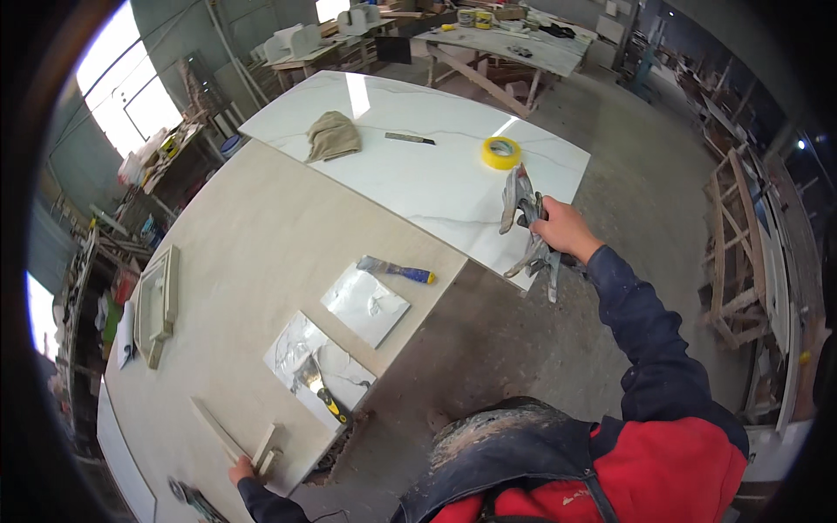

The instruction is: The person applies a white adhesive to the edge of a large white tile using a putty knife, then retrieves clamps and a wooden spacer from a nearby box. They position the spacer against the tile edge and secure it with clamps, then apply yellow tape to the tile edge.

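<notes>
At the right, over the near edge of a white marble-look slab, my right hand (567, 230) is closed around several dirty metal spring clamps (527, 205). My left hand (242, 469) is low at the left, closed on the end of a pale narrow strip (214, 427). Short pale pieces (266, 444) stand beside that hand. Two square white tiles lie on the beige slab: on the nearer tile (292, 342) rests a putty knife (321, 389) with a yellow-and-black handle, and by the farther tile (384, 315) lies a blue-handled scraper (397, 269).
The beige slab (235, 235) adjoins the white slab (445, 183), which bears a brown cloth (333, 137), a flat blade (410, 138) and a yellow tape roll (501, 152). A pale frame (159, 305) lies at the left. Wooden racks (728, 253) stand at the right.
</notes>
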The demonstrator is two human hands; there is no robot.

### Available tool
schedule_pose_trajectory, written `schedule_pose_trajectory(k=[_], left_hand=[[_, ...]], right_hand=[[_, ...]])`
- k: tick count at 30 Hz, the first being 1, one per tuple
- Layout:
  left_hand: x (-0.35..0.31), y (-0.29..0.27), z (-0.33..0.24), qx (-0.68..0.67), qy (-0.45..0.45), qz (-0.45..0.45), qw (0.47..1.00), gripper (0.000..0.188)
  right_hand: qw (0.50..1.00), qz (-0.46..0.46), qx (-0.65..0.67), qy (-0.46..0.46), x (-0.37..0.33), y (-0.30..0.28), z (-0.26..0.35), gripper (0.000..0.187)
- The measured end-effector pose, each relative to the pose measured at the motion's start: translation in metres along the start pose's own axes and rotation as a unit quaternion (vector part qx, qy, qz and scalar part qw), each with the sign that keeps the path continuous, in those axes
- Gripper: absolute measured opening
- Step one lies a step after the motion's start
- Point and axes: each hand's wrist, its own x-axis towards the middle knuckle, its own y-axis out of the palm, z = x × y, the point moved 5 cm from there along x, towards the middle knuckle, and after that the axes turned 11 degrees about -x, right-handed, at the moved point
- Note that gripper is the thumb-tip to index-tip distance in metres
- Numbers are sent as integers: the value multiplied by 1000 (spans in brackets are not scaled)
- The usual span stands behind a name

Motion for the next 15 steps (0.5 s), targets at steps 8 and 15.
schedule_pose_trajectory(k=[8, 15], left_hand=[[29, 10, 21, 150, 27, 46, 987, 53], [-19, -83, 11, 466, 201, 49, 860, 26]], right_hand=[[998, 49, -7, -49, 70, 21, -6, 31], [972, 94, -55, -207, 168, 71, -18, 31]])
